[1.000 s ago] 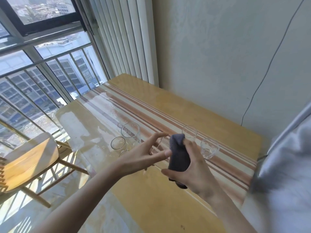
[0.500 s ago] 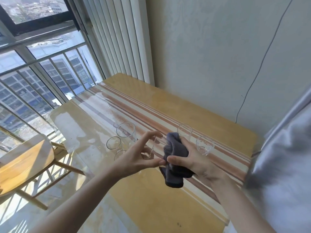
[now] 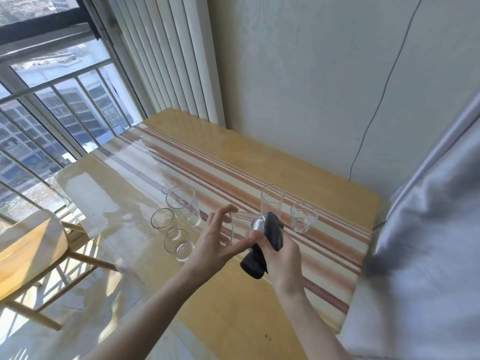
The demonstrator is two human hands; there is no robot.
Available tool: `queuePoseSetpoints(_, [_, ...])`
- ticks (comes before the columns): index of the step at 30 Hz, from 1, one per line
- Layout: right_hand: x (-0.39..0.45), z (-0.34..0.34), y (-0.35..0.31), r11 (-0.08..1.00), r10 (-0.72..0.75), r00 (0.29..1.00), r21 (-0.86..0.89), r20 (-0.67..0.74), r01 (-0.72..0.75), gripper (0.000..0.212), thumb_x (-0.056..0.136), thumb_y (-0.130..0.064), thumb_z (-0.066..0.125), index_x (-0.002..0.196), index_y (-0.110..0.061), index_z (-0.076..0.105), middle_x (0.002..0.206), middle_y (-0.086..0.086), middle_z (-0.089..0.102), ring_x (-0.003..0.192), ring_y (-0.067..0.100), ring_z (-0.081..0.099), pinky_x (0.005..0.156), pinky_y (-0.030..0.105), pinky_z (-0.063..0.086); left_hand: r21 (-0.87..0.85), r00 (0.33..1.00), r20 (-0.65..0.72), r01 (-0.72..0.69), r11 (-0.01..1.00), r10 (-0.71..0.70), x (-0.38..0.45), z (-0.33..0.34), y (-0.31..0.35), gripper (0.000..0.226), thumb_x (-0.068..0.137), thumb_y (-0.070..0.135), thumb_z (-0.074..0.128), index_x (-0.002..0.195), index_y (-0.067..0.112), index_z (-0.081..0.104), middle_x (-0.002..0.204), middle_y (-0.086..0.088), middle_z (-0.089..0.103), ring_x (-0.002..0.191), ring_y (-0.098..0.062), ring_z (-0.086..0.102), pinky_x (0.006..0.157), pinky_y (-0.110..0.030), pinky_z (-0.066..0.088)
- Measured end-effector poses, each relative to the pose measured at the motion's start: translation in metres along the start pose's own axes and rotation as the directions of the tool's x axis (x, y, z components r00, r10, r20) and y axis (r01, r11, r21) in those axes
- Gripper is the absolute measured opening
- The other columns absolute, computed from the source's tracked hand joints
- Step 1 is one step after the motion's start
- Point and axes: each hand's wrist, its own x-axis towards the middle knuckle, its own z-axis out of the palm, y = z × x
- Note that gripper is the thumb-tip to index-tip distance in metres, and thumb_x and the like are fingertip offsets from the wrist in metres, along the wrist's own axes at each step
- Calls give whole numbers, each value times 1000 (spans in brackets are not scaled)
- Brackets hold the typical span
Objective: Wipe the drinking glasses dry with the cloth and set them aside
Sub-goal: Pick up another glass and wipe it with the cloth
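A clear drinking glass lies sideways in the air above the table, held by my left hand between thumb and fingertips at its rim end. Against the glass's base, my right hand grips a dark grey cloth, whose tail hangs below my palm. Three glasses stand on the table to the left: a wide tumbler and two small glasses. A tall narrow glass and a short patterned glass stand behind and right of my hands.
The wooden table has a striped runner under a clear cover and ends near a wall. A wooden chair stands at the left by the railed window. A grey fabric sheet hangs at the right.
The cloth was upright in my right hand beside the glass; it has moved onto the glass's base end. My left hand has closed its thumb and fingers on the glass.
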Motion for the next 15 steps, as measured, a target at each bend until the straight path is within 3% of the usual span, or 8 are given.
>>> queuePoseSetpoints(1, [-1, 0, 3, 998, -40, 998, -46, -40, 38, 19, 74, -46, 68, 87, -39, 55, 82, -21, 66, 77, -18, 62, 63, 0, 44, -7, 1000, -2, 6, 1000, -6, 1, 2, -2, 57, 71, 48, 76, 101, 72, 34, 114, 7, 47, 71, -13, 58, 65, -28, 54])
queuePoseSetpoints(3, [1, -4, 10, 975, -148, 985, -182, -84, 131, 21, 80, -34, 71, 88, -33, 52, 82, -12, 65, 79, -4, 64, 63, 4, 44, -1, 1000, 0, 4, 1000, -4, 4, 3, -5, 58, 74, 41, 78, 100, 72, 35, 114, 4, 48, 71, -19, 57, 67, -33, 56])
queuePoseSetpoints(5, [6, -9, 14, 926, -224, 972, -324, -63, 193, 25, 82, -23, 74, 87, -21, 49, 81, 3, 61, 77, 13, 60, 63, 11, 45, 18, 1000, 16, 8, 1000, -8, 8, 2, -10, 57, 74, 41, 78, 99, 71, 36, 114, 5, 47, 71, -22, 57, 68, -34, 56])
queuePoseSetpoints(7, [13, -14, 16, 878, -243, 969, -434, -36, 204, 28, 82, -22, 75, 85, -15, 47, 79, 4, 57, 72, 19, 54, 57, 16, 41, 51, 999, 28, 33, 998, -34, 16, 1, -18, 56, 72, 45, 78, 100, 69, 36, 114, 7, 47, 74, -21, 58, 69, -36, 56])
queuePoseSetpoints(9, [20, -21, 19, 811, -250, 968, -552, -29, 193, 37, 80, -38, 72, 93, -10, 51, 79, 0, 55, 68, 17, 52, 52, 14, 33, 96, 997, 22, 75, 993, -77, 28, 2, -33, 55, 71, 49, 77, 102, 65, 36, 115, 8, 47, 79, -17, 57, 72, -36, 55])
queuePoseSetpoints(12, [30, -34, 31, 741, -215, 976, -659, -45, 133, 75, 73, -69, 49, 121, -11, 44, 96, -1, 63, 75, 19, 64, 47, 12, 31, 152, 986, -32, 164, 975, -161, 53, 9, -62, 57, 72, 46, 77, 117, 46, 43, 118, 4, 46, 84, -6, 58, 72, -39, 57])
queuePoseSetpoints(13, [33, -38, 37, 734, -174, 983, -673, -57, 91, 72, 76, -70, 42, 124, -17, 36, 104, -1, 65, 78, 20, 66, 46, 17, 33, 186, 979, -54, 201, 962, -194, 64, 13, -72, 60, 73, 44, 77, 122, 39, 43, 119, 1, 47, 83, 1, 55, 71, -35, 54])
queuePoseSetpoints(15, [43, -44, 51, 752, -79, 995, -659, -67, 16, 39, 93, -51, 34, 121, -26, 27, 107, 1, 66, 70, 20, 60, 48, 27, 34, 282, 966, -77, 260, 924, -249, 87, 22, -89, 65, 76, 44, 75, 129, 33, 41, 122, -5, 47, 80, -4, 54, 73, -30, 46])
